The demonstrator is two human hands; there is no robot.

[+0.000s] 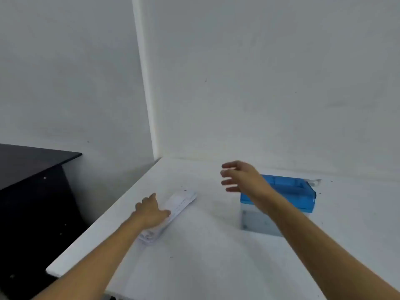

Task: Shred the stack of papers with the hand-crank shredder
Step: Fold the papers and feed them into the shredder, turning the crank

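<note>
The shredder (290, 191) stands on the white table (205, 267), close to the wall (259, 83). It has a blue top and a pale, boxy bin underneath. Something small and whitish sticks out at its far right corner, but it is too blurred for me to say what it is.

The stack of papers (184, 201) lies flat on the table to the left of the shredder, well apart from it. It is a long narrow bundle set at a slant, with its far end pointing toward the shredder's side of the table and its near end toward the table's left edge.

The person's left hand (151, 210) is down on the middle of that stack, palm on the paper. The fingers are bent over the far side and the thumb lies along the top. It is blurred enough that I cannot tell whether the hand is gripping the sheets or only pressing on them.

The right hand (240, 177) is up in the air just left of the shredder's top, and its forearm crosses in front of the blue lid. Its fingers are spread wide and loose and hold nothing. They point away from the shredder, toward the papers.

Further left of the shredder, beyond the table's edge, there is a dark desk (32, 165).
</note>
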